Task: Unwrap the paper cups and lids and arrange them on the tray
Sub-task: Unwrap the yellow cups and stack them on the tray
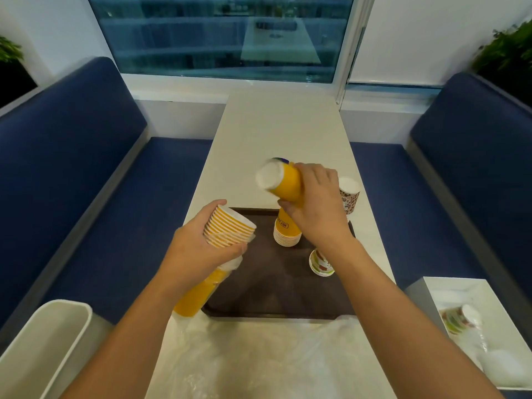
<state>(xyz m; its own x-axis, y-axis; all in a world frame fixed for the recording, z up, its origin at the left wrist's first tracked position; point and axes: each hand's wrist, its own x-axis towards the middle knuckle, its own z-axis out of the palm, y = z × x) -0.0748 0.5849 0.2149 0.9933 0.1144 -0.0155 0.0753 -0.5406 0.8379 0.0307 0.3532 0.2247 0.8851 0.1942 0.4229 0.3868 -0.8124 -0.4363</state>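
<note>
My left hand (195, 249) grips a long stack of yellow paper cups (227, 228) at its rim end, the stack slanting down over the tray's left edge with clear wrap bunched near my fingers. My right hand (313, 205) grips a short stack of yellow cups (280, 180) held sideways in the air above the dark brown tray (273, 292). On the tray stand an upside-down yellow cup stack (286, 230) and a small patterned cup stack (321, 263).
A brown-patterned cup stack (349, 197) stands on the white table beyond the tray's right corner. Crumpled clear plastic wrap (259, 358) lies on the near table. A white bin (43, 347) sits at lower left. Wrapped cups (463, 321) lie on a side table at right.
</note>
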